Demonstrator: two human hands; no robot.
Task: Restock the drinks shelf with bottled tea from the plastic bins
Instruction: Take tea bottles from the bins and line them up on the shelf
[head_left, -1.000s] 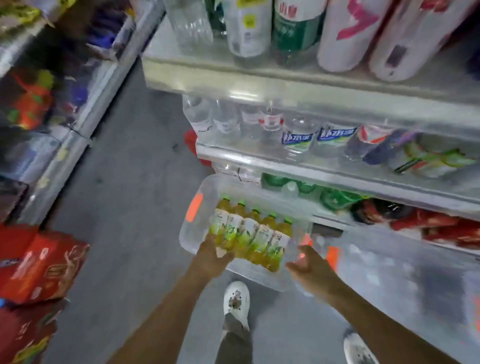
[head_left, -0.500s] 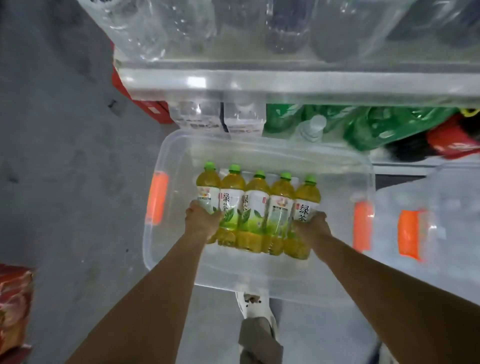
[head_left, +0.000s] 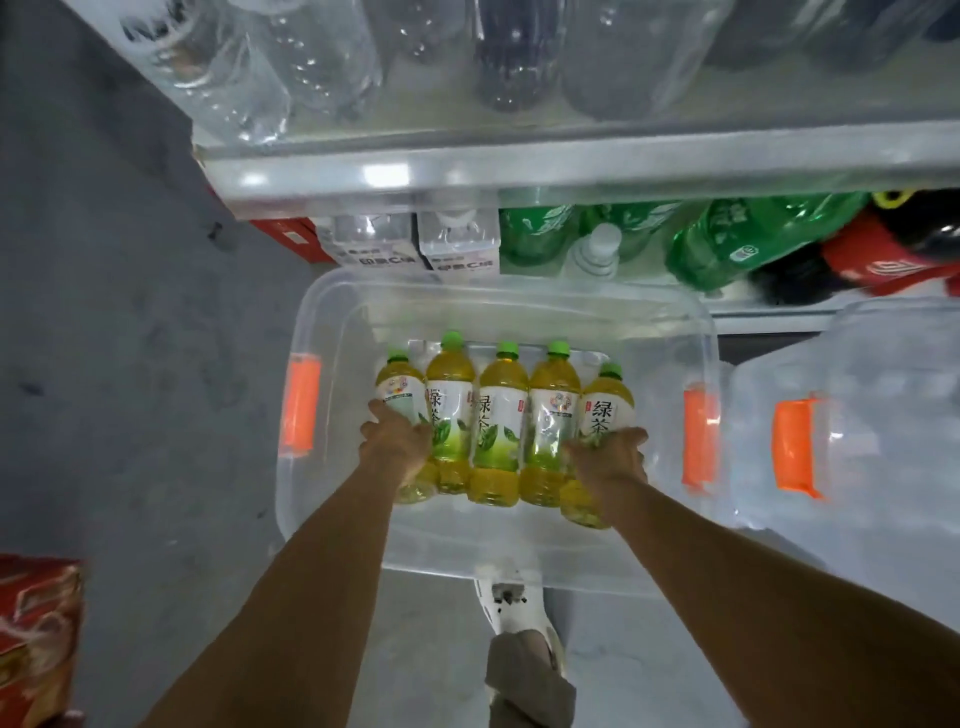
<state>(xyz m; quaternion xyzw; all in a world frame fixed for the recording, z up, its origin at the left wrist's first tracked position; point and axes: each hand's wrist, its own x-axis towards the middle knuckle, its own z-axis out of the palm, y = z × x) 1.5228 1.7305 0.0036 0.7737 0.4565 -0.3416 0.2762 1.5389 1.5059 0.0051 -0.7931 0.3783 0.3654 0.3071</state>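
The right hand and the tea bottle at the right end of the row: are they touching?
Touching. In the head view the right hand wraps round the lower body of the rightmost tea bottle, with no gap visible.

A shop aisle; metal shelves (head_left: 519, 171) stocked with rows of water bottles (head_left: 457, 244), green soda bottles (head_left: 737, 244) and cola; clear plastic bins (head_left: 519, 306) on a grey concrete floor (head_left: 130, 364); red cartons (head_left: 36, 639) alongside.

Grey concrete floor (head_left: 130, 364): carries one clear plastic bin (head_left: 519, 306) with orange side handles, a second clear bin (head_left: 852, 374) just beside it to the right, red cartons (head_left: 36, 634) at lower left, and a red box (head_left: 291, 241) under the shelving. Lower shelf (head_left: 769, 306): green bottles (head_left: 737, 244), clear water packs (head_left: 415, 249), dark red-labelled bottles (head_left: 893, 260). Upper shelf (head_left: 571, 166): clear bottles (head_left: 249, 78).
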